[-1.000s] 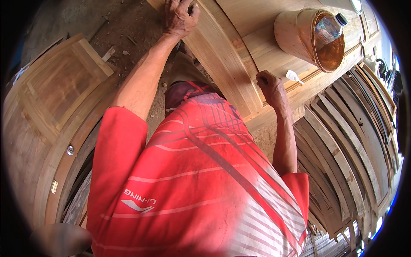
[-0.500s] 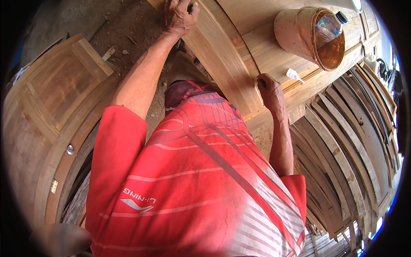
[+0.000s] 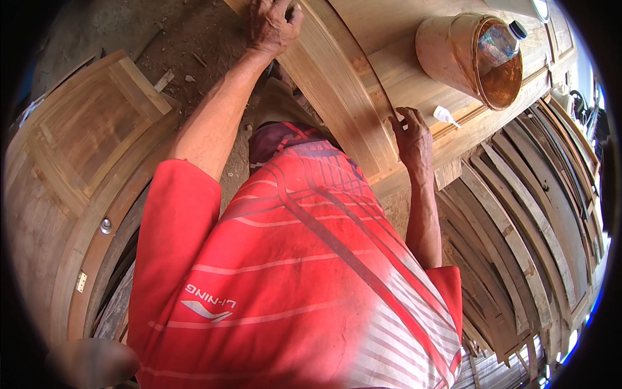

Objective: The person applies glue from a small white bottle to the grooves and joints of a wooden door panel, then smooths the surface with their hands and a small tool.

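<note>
A wooden door panel [image 3: 334, 81] lies in front of me, its pale rail running from the far left toward my right hand. My left hand [image 3: 275, 27] is curled at the rail's far left edge, fingers bent in; whatever they hold, if anything, is hidden. My right hand [image 3: 413, 137] is at the rail's near right end, beside the thin dark edge line. Its fingers are bent but apart, with nothing visible between them. Just right of it a small white squeeze bottle [image 3: 446, 116] with a thin nozzle lies on the wood.
A stained white bucket [image 3: 447, 55] rests on the panel, with a clear plastic bottle [image 3: 497, 47] leaning in its mouth. Stacked boards [image 3: 518, 227] fill the right side. Another panelled door [image 3: 91, 139] with a round lock stands left, beside the littered dirt floor [image 3: 194, 39].
My right hand has loosened from a closed fist, its fingers lifting apart at the panel's edge. My left hand has barely moved.
</note>
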Available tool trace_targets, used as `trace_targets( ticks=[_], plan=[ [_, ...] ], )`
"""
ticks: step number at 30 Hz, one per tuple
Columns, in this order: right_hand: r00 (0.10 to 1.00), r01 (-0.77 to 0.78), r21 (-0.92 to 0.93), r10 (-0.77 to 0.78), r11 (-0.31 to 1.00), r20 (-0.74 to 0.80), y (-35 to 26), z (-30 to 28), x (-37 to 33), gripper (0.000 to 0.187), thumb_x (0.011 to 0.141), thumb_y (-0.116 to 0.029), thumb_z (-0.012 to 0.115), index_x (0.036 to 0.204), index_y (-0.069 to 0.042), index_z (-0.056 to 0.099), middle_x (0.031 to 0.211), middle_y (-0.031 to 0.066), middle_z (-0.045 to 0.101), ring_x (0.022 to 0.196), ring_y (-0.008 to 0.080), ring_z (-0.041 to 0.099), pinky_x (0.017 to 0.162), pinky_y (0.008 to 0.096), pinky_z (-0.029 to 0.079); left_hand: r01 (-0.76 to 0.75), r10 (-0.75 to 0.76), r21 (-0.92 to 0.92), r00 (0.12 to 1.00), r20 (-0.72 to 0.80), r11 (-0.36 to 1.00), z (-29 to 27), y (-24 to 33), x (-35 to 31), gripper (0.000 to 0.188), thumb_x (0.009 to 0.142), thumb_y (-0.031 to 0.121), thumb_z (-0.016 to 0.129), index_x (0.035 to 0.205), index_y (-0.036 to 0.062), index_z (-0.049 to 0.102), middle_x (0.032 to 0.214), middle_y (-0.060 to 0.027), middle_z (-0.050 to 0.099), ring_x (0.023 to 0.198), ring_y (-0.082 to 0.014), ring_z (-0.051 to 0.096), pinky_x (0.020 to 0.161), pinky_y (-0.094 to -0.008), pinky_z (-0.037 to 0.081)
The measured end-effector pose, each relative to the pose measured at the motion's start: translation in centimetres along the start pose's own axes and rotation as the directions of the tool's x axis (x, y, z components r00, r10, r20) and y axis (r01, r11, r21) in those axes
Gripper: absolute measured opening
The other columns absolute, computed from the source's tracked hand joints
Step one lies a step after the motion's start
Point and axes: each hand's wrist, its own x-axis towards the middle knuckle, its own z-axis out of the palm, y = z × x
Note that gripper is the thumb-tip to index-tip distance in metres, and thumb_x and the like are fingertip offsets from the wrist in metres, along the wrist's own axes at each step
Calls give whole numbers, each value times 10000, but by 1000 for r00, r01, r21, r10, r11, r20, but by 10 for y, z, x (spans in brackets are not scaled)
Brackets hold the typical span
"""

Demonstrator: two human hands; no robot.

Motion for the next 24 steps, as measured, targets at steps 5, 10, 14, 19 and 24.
trace_targets(
  ticks=[5,10,14,19,24],
  plan=[
    [939,325,-122,-335,938,-75,-12,17,27,473,928,-220,721,1376,-129,600,1357,154,587,1256,377,549,1029,482,467,7,-7,25,1000,-11,1000,4,0,-1,267,850,179,715,1110,131,754,1024,-78,645,967,-293,621,892,-434,492],
    [878,463,-271,-478,844,12,-16,34,50,675,923,-376,721,1527,-201,475,1580,183,383,1441,434,358,1146,576,325,21,-21,2,1000,6,1000,3,3,0,267,847,172,713,1107,121,750,1023,-84,646,969,-296,617,890,-435,488],
    [831,539,-319,-555,780,46,-17,37,68,651,951,-492,653,1528,-243,481,1588,186,379,1447,429,350,1162,578,294,-2,2,-2,1000,-13,1000,2,3,2,273,845,170,714,1110,113,748,1021,-88,647,973,-294,617,890,-436,485],
    [794,588,-360,-601,725,86,-17,43,83,656,971,-590,559,1532,-259,479,1611,180,357,1457,419,343,1172,566,280,12,-12,-14,1000,12,1000,0,2,2,282,842,167,712,1116,109,744,1011,-92,643,965,-296,610,895,-437,479],
    [781,601,-394,-616,695,105,-21,37,82,702,970,-668,483,1531,-246,481,1620,173,350,1459,406,345,1173,561,280,30,-30,3,1000,-4,1000,1,3,3,284,839,167,711,1115,112,743,1020,-90,639,962,-297,607,895,-433,480]
  ],
)
